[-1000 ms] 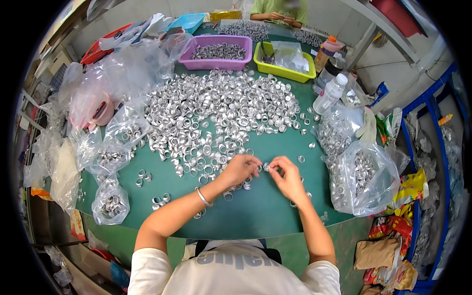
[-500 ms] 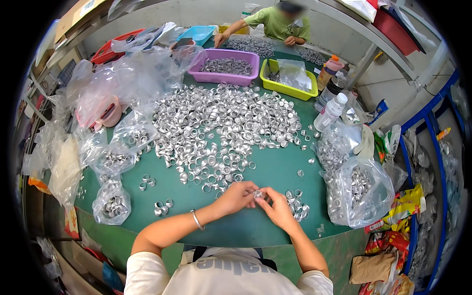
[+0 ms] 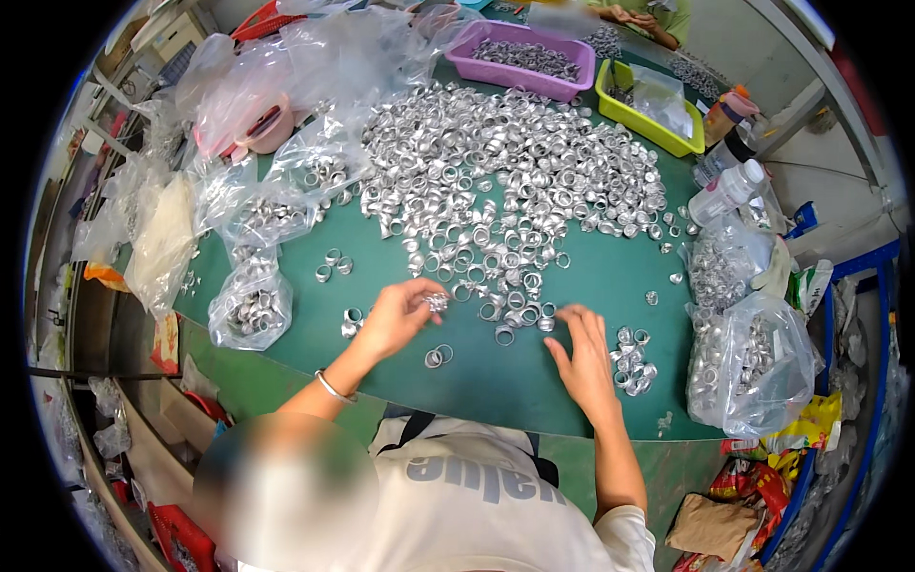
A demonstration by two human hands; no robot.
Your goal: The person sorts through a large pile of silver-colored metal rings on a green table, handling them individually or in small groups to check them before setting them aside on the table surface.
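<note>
Whereas the two hands met at mid-frame half a second ago, working one piece between them, they have now drawn apart. The left hand (image 3: pixel 396 315) sits left of centre, its fingertips pinched shut on a small silvery metal ring (image 3: pixel 437 302), while the right hand (image 3: pixel 581 357) has moved right of centre and lies flat and spread on the green table (image 3: pixel 496 381), holding nothing, its fingertips at the near edge of the big heap of rings (image 3: pixel 496 181). By the look of it, one piece has been handled and the free hand is going for another.

As for counts: the heap holds far too many rings to number. One small cluster of rings (image 3: pixel 631 360) lies just right of the right hand, and a pair of loose rings (image 3: pixel 437 357) lies just below the left hand. Two trays stand at the top of the frame, a purple tray (image 3: pixel 534 48) and a yellow-green tray (image 3: pixel 648 105). Two white bottles (image 3: pixel 726 186) stand at the upper right. At least three clear bags of rings lie at the left, among them one clear bag (image 3: pixel 250 307) near the left hand, and two larger bags (image 3: pixel 753 367) stand at the right edge.
</note>
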